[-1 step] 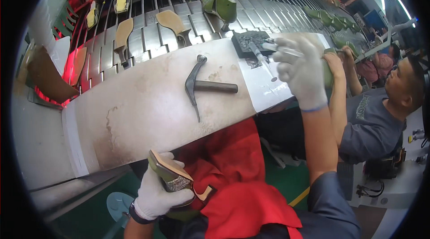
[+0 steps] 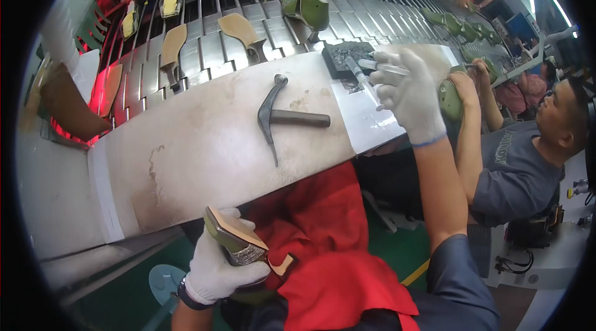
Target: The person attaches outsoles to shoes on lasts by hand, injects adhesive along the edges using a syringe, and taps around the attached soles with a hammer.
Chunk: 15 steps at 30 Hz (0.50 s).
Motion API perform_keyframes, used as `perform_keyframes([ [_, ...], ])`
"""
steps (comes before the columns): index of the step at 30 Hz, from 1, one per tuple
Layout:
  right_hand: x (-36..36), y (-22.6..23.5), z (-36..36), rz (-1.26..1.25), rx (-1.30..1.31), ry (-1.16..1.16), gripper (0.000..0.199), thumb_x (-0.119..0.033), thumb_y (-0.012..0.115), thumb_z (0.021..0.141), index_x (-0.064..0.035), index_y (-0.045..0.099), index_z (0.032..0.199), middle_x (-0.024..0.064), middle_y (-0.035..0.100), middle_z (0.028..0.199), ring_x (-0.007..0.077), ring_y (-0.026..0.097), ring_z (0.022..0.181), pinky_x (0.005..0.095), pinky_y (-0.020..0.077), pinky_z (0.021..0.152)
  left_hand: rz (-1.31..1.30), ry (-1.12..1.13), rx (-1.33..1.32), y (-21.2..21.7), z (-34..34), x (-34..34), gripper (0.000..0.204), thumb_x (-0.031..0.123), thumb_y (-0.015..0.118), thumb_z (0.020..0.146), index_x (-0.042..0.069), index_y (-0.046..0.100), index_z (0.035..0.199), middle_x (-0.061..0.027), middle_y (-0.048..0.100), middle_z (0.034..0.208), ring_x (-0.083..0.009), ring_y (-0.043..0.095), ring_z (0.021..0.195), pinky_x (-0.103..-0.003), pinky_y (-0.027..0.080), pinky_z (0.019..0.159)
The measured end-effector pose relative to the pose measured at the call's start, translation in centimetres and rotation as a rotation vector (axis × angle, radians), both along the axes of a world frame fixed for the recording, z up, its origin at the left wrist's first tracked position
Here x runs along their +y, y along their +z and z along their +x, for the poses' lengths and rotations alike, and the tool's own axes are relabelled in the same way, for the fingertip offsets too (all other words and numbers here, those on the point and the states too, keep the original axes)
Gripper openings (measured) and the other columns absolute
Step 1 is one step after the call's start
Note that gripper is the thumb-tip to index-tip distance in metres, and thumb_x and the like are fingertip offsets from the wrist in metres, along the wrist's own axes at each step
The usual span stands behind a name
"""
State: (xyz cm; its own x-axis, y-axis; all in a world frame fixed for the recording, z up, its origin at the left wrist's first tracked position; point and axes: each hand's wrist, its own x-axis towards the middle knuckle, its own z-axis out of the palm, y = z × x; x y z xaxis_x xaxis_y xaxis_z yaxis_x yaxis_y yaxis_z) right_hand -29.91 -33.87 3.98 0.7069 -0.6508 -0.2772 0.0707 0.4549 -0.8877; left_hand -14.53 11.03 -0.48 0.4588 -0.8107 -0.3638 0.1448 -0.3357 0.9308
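Observation:
My left hand (image 2: 214, 263), in a white glove, is closed around an olive-green shoe (image 2: 231, 239) with a glittery silver band and a tan sole, held at the front of my red apron. My right hand (image 2: 410, 92), also gloved, is raised over the right end of the bench, its fingers curled around a clear, syringe-like tube (image 2: 392, 69). Below those fingers, a second pale, slender tube (image 2: 357, 71) slants from a black rough-surfaced block (image 2: 338, 58) toward a white sheet (image 2: 366, 123). A shoemaker's hammer (image 2: 301, 119) lies on the bench, touched by neither hand.
Beyond the stained pale bench (image 2: 205, 138) runs a slatted metal conveyor (image 2: 211, 52), bearing tan soles (image 2: 239, 28) and a green shoe (image 2: 307, 8). At right a co-worker (image 2: 528, 145) grips another green shoe (image 2: 450, 100), close to my right forearm. A brown curved panel (image 2: 71, 104) stands left.
My right hand and its tube have shifted slightly, and the hand looks sharper. More of the co-worker's green shoe shows beside it. My left hand stays put.

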Motion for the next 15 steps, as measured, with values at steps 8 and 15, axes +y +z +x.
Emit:
perform_keyframes([
  [8, 12.8, 1.0, -6.2, -1.230, 0.159, -0.357, 0.062, -0.009, 0.081, 0.093, 0.0095, 0.061, 0.148, 0.0198, 0.067, 0.146, 0.0305, 0.067, 0.129, 0.0441, 0.0513, 0.115, -0.020, -0.041, -0.550, 2.9, -2.2, -2.7, 0.099, 0.029, 0.104, 0.070, -0.003, 0.050, 0.147, -0.0203, 0.074, 0.121, -0.0338, 0.080, 0.109, -0.042, 0.064, 0.097],
  [15, 23.6, -3.1, -6.1, -0.939, -0.186, 0.351, 0.079, -0.013, 0.102, 0.075, 0.0056, 0.066, 0.143, 0.0248, 0.075, 0.134, 0.0413, 0.075, 0.123, 0.0478, 0.0587, 0.106, -0.195, -0.132, -0.701, 0.5, -7.2, -4.9, 0.102, 0.025, 0.102, 0.069, -0.003, 0.049, 0.151, -0.0265, 0.071, 0.125, -0.0448, 0.077, 0.108, -0.047, 0.064, 0.091],
])
